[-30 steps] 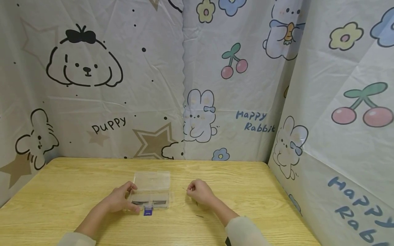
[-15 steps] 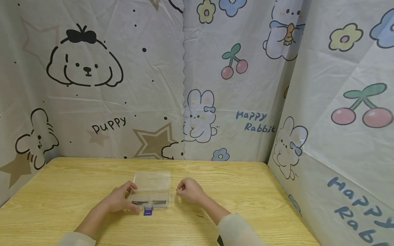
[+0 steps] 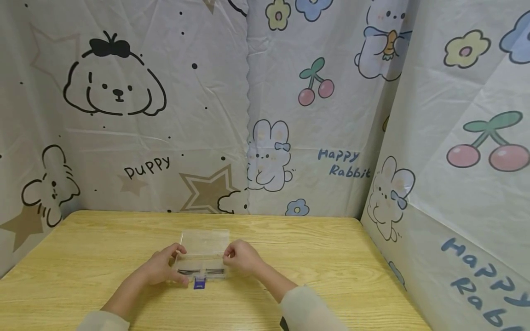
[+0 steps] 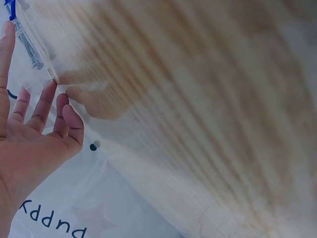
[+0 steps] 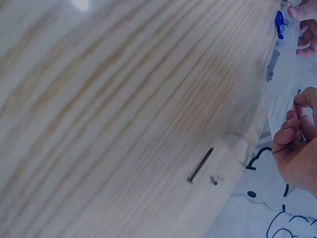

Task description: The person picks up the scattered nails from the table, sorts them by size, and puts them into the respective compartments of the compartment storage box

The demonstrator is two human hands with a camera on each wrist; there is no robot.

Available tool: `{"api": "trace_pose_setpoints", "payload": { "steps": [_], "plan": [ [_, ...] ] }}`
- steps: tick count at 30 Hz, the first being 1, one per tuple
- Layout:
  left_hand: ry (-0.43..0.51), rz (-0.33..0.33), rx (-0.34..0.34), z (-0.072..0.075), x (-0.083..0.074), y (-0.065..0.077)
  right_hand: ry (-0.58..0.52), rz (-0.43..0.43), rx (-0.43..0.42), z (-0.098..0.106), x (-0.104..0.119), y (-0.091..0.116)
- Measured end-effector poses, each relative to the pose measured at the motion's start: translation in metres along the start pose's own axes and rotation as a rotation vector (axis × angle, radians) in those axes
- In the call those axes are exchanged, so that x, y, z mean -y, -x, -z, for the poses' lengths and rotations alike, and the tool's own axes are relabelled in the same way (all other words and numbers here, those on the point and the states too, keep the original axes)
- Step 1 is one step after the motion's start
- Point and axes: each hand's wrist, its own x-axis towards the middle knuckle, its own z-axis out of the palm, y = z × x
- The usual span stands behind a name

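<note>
A clear plastic box (image 3: 204, 242) lies on the table with its lid tipped back and a blue latch (image 3: 199, 282) at its front. Dark nails (image 3: 189, 272) fill its front compartments. My left hand (image 3: 159, 267) grips the box's left side, thumb at the front corner and fingers farther back. At the right end, my right hand (image 3: 245, 258) is over the box's edge, thumb and index finger pinched together. In the right wrist view a thin dark tip, like a nail's (image 5: 298, 91), shows at those fingertips; the rest is hidden by the fingers.
Two loose nails lie on the wooden table in the right wrist view: a longer nail (image 5: 200, 165) and a nail seen nearly end-on (image 5: 213, 180). Printed cloth (image 3: 207, 115) hangs behind the table (image 3: 331, 257) and along its sides.
My right hand has moved left across the table, from right of the box to its right edge, keeping its pinch. The left hand and box have stayed put.
</note>
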Motion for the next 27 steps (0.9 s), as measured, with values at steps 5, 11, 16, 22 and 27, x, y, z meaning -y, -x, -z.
{"api": "trace_pose_setpoints", "payload": {
  "steps": [5,11,16,22,27],
  "plan": [
    [0.001,0.005,-0.003,0.001,-0.002,0.002,0.014,0.013,0.003,-0.006,0.006,-0.004],
    [0.001,0.013,-0.008,-0.001,0.001,-0.002,0.034,0.02,0.008,-0.012,0.01,-0.009],
    [0.007,0.021,-0.006,-0.001,0.002,-0.004,0.025,0.016,0.016,-0.016,0.012,-0.012],
    [0.013,0.02,0.003,-0.001,0.002,-0.004,0.016,-0.002,0.026,-0.019,0.013,-0.013],
    [0.012,0.016,0.005,0.0,0.001,-0.003,0.007,-0.012,0.028,-0.02,0.014,-0.013]
  ]
}}
